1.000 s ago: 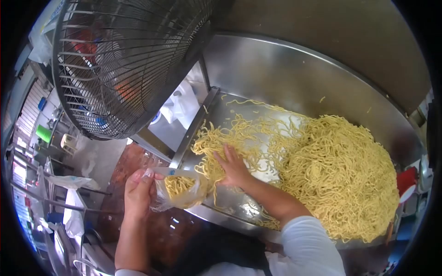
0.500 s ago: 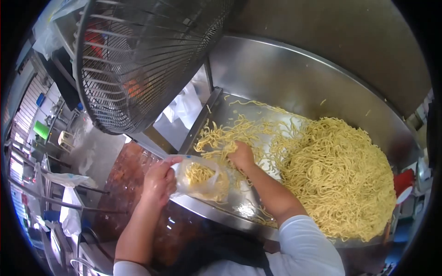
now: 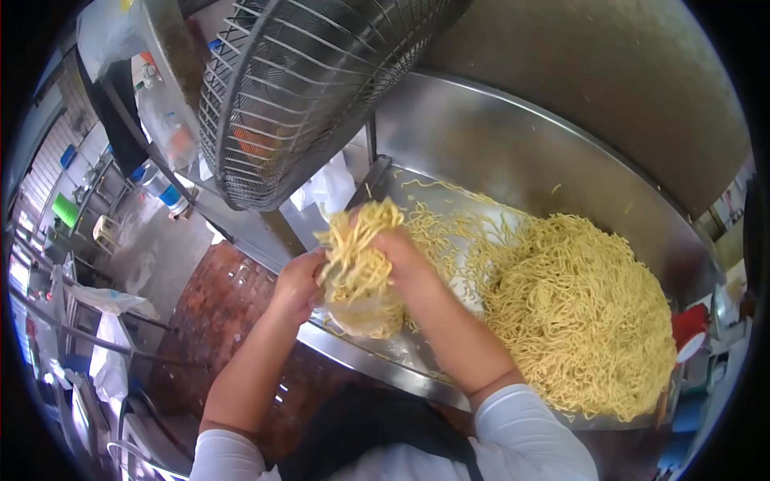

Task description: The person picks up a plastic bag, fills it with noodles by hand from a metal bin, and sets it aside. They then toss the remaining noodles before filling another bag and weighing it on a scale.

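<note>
A clear plastic bag [image 3: 365, 315] with noodles inside hangs over the front rim of the metal tray. My left hand [image 3: 300, 282] is closed on the bag's upper left edge. At the mouth of the bag, my right hand [image 3: 399, 250] grips a clump of yellow noodles [image 3: 353, 244]; its fingers are partly hidden behind the strands. More noodles lie scattered on the tray [image 3: 473, 176] behind my right hand. A large heap of noodles [image 3: 581, 321] covers the tray's right side.
A caged fan [image 3: 297, 96] stands close above the tray's left end. White plastic bags [image 3: 329, 184] sit behind the tray's left corner. A red container [image 3: 690, 322] is at the far right. Wet red tiles [image 3: 216, 313] cover the floor at left.
My right hand has lifted a clump of noodles off the tray and brought it left to the bag. My left hand has moved slightly right and up with the bag. The view has shifted.
</note>
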Available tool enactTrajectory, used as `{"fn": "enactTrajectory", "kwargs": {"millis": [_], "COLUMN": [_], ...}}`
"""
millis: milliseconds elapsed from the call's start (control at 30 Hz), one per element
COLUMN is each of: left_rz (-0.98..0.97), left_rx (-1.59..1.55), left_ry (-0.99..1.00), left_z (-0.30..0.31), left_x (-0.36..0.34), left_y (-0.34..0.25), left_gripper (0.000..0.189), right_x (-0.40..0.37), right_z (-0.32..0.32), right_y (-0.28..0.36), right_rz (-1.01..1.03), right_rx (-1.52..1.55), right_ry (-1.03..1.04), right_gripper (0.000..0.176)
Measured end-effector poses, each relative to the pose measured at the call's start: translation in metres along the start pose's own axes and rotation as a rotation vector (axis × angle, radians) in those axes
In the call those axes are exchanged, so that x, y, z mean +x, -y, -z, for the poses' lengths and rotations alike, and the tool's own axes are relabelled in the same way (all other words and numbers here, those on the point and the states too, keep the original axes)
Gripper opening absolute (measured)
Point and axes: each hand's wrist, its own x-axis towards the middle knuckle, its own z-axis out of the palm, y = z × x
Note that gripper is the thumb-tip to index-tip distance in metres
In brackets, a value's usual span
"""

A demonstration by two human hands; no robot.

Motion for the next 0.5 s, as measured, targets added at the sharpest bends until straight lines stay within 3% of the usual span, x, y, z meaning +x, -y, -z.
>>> {"fn": "enactTrajectory", "kwargs": {"millis": [33,67,100,133,167,233,267,367,400,433,500], "left_rz": [-0.005,-0.186,-0.362,-0.223,-0.216,-0.207,-0.269,-0.357,-0.333,-0.334,-0.296], "left_rx": [-0.002,-0.003,-0.003,0.071,0.074,0.285,0.220,0.201,0.116,0.111,0.177], "left_ry": [-0.003,0.013,0.032,0.033,0.048,0.004,-0.008,0.003,0.050,0.053,0.017], "left_z": [0.003,0.007,0.008,0.007,0.006,0.005,0.005,-0.001,0.005,0.007,0.008], "left_x": [0.009,0.027,0.036,0.007,0.006,0.008,0.015,0.005,0.010,0.005,-0.012], "left_y": [0.007,0.020,0.028,0.007,0.011,0.021,0.029,0.018,0.019,0.016,0.008], "left_gripper": [0.028,0.028,0.028,0.030,0.030,0.031,0.030,0.029,0.027,0.027,0.027], "right_x": [0.005,0.012,0.017,0.016,0.010,0.005,0.005,-0.001,-0.008,-0.010,-0.018], "right_z": [0.016,0.037,0.053,0.064,0.070,0.068,0.071,0.005,-0.004,0.000,0.012], "right_y": [-0.029,-0.062,-0.095,-0.119,-0.130,-0.129,-0.125,-0.053,-0.031,-0.014,0.017], "right_rz": [-0.143,-0.285,-0.185,-0.083,-0.076,-0.033,-0.037,-0.567,-0.392,-0.393,-0.203], "right_rx": [-0.015,-0.034,-0.152,-0.271,-0.273,-1.649,-1.650,-1.869,-1.830,-1.836,-1.330], "right_ry": [-0.038,-0.079,-0.079,-0.086,-0.100,-0.024,-0.040,0.264,0.340,0.338,0.110], "right_gripper": [0.028,0.028,0.028,0.029,0.029,0.041,0.041,0.041,0.037,0.037,0.033]}}
